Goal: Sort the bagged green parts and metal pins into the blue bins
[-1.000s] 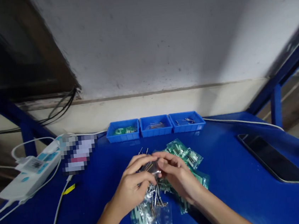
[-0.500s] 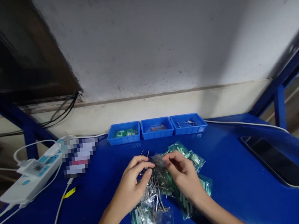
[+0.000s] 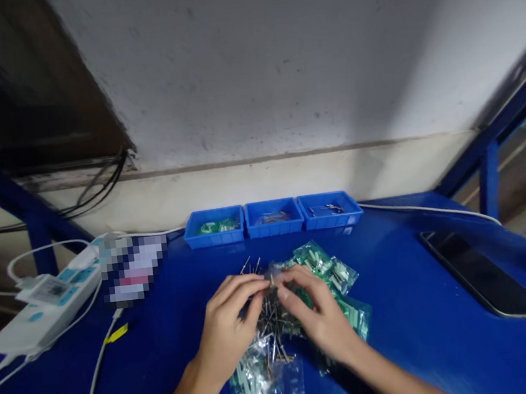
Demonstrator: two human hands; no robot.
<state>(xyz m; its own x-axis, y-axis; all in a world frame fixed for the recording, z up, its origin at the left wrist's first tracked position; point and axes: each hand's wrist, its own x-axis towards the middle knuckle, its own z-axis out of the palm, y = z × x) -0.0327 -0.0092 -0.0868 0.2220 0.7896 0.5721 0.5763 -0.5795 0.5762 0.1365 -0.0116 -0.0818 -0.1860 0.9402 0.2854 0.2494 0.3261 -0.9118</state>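
Observation:
Above a pile of thin metal pins or screws (image 3: 272, 327), a small clear plastic bag (image 3: 276, 269) hangs between my two hands. My right hand (image 3: 316, 309) pinches the bag with thumb and fingertips. Fingertips of my left hand (image 3: 232, 313) meet the bag's near side, closed at its edge; a small brownish piece shows there, partly hidden. Under my wrists lies a clear bag of pale green strips (image 3: 251, 380). Several green-tinted bags (image 3: 319, 260) lie beyond and beside my right hand.
Three blue bins stand along the back: one with green bags (image 3: 215, 239), one with clear bags (image 3: 274, 227), one with metal pins (image 3: 332, 220). A phone (image 3: 485, 274) lies at right. A white power strip (image 3: 35, 312) and cables are at left.
My left hand has come closer to my right, its fingertips now at the clear bag. The bag has shifted slightly left with my right hand. The view has tilted a little.

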